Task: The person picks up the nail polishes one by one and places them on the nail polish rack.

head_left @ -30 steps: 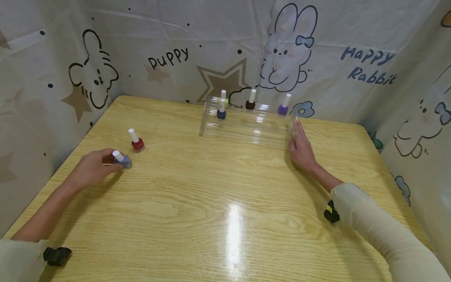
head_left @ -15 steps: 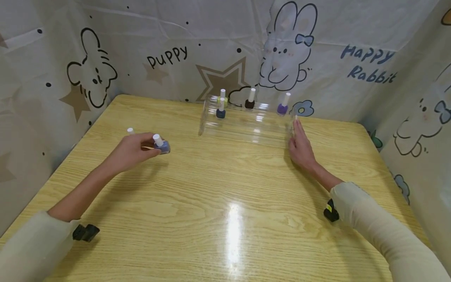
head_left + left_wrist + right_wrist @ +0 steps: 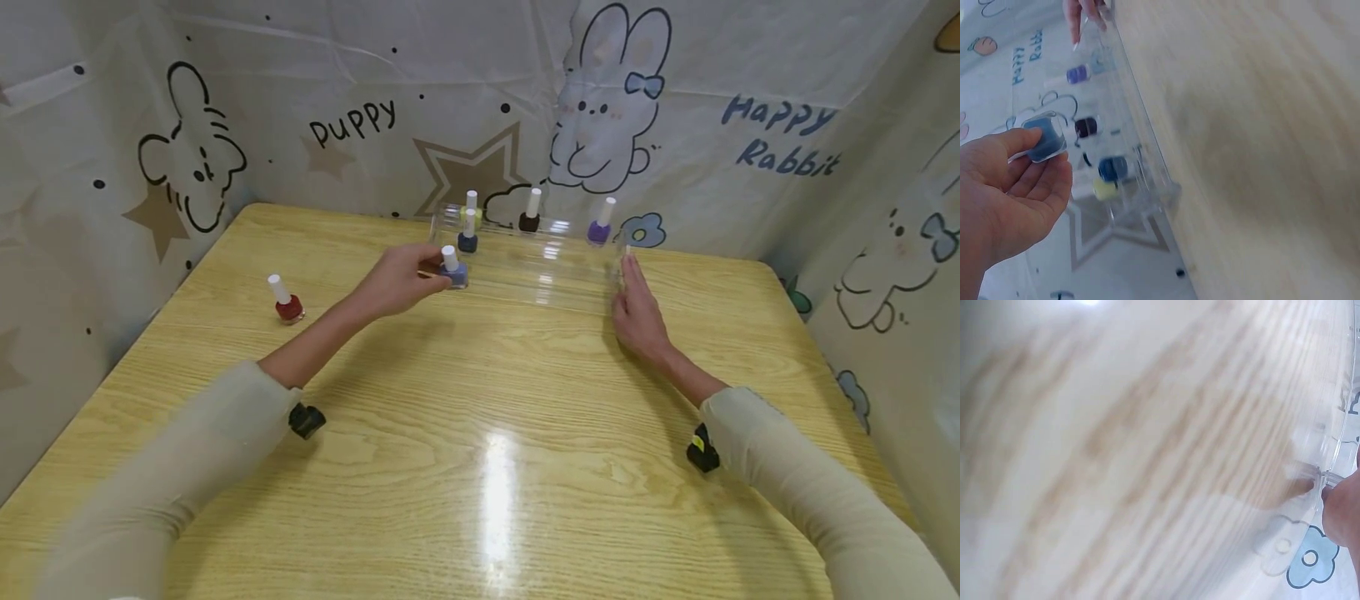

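My left hand (image 3: 397, 282) pinches a light blue nail polish bottle (image 3: 454, 275) with a white cap, held up at the left front of a clear stepped display rack (image 3: 547, 290). In the left wrist view, the thumb presses on the glass of this blue bottle (image 3: 1046, 139). Straight fingers of my right hand (image 3: 642, 315) touch the rack's right end. On the rack stand a yellow bottle (image 3: 472, 200), a dark blue one (image 3: 468, 242) in front of it, a near-black bottle (image 3: 529, 222) and a purple one (image 3: 599, 232).
A red nail polish bottle (image 3: 289, 308) stands on the wooden table (image 3: 570, 467) at the left. Behind the table hangs a printed cloth (image 3: 337, 50) with rabbits and stars, close behind the rack. More cloth closes in both sides.
My left hand has lifted the light blue bottle from beside the red one and carried it right and away from me to the rack. My right hand has stayed at the rack's end.
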Available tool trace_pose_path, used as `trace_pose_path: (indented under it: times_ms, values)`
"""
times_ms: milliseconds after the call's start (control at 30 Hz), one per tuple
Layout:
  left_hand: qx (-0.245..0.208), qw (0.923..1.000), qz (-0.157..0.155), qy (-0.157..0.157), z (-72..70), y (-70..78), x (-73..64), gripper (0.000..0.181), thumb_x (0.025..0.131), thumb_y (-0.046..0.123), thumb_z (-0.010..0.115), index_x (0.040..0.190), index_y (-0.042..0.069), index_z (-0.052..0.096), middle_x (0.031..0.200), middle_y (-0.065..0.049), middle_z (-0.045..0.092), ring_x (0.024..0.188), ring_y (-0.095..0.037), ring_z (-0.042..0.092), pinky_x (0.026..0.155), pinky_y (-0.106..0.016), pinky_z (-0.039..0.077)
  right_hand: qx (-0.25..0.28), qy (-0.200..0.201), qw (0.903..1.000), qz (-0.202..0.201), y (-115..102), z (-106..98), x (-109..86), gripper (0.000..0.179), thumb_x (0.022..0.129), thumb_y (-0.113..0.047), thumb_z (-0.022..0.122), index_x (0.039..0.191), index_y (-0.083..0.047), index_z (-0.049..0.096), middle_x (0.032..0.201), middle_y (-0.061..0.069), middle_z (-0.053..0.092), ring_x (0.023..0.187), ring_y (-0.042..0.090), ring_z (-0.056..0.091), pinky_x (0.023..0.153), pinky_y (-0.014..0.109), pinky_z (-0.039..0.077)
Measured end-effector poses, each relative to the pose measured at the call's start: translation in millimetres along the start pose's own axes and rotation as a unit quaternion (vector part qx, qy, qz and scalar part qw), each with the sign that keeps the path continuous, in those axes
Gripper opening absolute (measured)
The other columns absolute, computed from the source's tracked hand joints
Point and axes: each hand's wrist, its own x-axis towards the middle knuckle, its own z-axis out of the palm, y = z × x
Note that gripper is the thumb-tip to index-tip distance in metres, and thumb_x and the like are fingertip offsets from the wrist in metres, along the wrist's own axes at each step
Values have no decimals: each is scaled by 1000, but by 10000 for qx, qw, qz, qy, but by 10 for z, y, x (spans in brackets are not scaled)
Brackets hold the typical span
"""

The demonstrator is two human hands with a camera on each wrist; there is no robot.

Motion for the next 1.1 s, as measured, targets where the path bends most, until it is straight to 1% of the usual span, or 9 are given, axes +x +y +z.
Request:
trace_pose_path:
  times_ms: [167, 333, 467, 567, 700, 800, 933, 1000, 1100]
  values:
    - [92, 9994, 281, -201, 167, 153, 299, 25, 95, 5, 66, 119, -4, 66, 119, -19, 67, 109, -29, 65, 90, -39, 53, -3, -20, 10000, 39, 8, -6, -6, 60, 102, 2, 34, 157, 6, 10, 164, 22, 6, 151, 28, 4, 121, 42, 8]
    - [428, 9983, 310, -226, 287, 274, 550, 24, 96, 7, 64, 118, -2, 65, 119, -16, 68, 109, -26, 66, 92, -36, 51, 17, 5, 10000, 9, 4, -2, -6, 60, 102, 3, 34, 157, 6, 10, 164, 22, 7, 151, 29, 5, 120, 42, 9]
    - [457, 9982, 305, -257, 366, 344, 711, 19, 97, 6, 61, 113, -4, 63, 119, -17, 67, 111, -27, 64, 94, -34, 50, 55, 52, 10000, -53, 3, -3, -6, 59, 101, 3, 33, 156, 7, 11, 164, 22, 8, 151, 29, 6, 120, 43, 11]
    - [458, 9981, 344, -247, 428, 354, 826, 17, 97, 3, 59, 112, -4, 63, 119, -18, 66, 111, -28, 63, 94, -33, 50, 68, 74, 9999, -58, -4, -9, -8, 59, 101, 2, 33, 156, 7, 11, 164, 23, 9, 151, 28, 6, 120, 43, 11]
    - [649, 9970, 395, -170, 492, 335, 958, 18, 97, 2, 58, 113, -3, 63, 114, -16, 67, 101, -24, 62, 85, -30, 50, 63, 76, 9999, -46, -3, -11, 1, 59, 101, 3, 33, 156, 6, 11, 164, 22, 8, 151, 27, 5, 120, 41, 10]
    - [685, 9971, 315, -89, 516, 328, 1020, 21, 97, 2, 58, 116, -3, 64, 111, -15, 68, 94, -22, 60, 78, -31, 48, 88, 62, 9999, -47, 3, -7, 11, 60, 101, 4, 33, 156, 6, 10, 164, 21, 8, 151, 27, 5, 121, 41, 10]
    - [581, 9981, 182, 69, 535, 317, 1096, 25, 97, 1, 59, 121, -3, 63, 113, -14, 67, 95, -22, 60, 80, -31, 49, 139, 43, 9999, -39, 2, 0, 12, 60, 101, 5, 34, 157, 5, 10, 164, 19, 7, 151, 27, 5, 121, 41, 9]
    - [630, 9978, 180, 124, 550, 309, 1141, 26, 97, 1, 59, 123, -3, 63, 113, -14, 67, 95, -21, 59, 80, -31, 49, 148, 41, 9999, -22, 4, 5, 8, 60, 101, 4, 34, 157, 5, 10, 165, 18, 7, 151, 27, 5, 120, 41, 10]
    - [790, 9965, 191, 171, 585, 290, 1202, 26, 97, 1, 58, 121, -3, 63, 110, -15, 67, 90, -22, 57, 76, -31, 46, 137, 48, 9999, 10, 10, 14, 2, 60, 101, 4, 34, 157, 4, 11, 165, 18, 7, 151, 26, 6, 120, 41, 10]
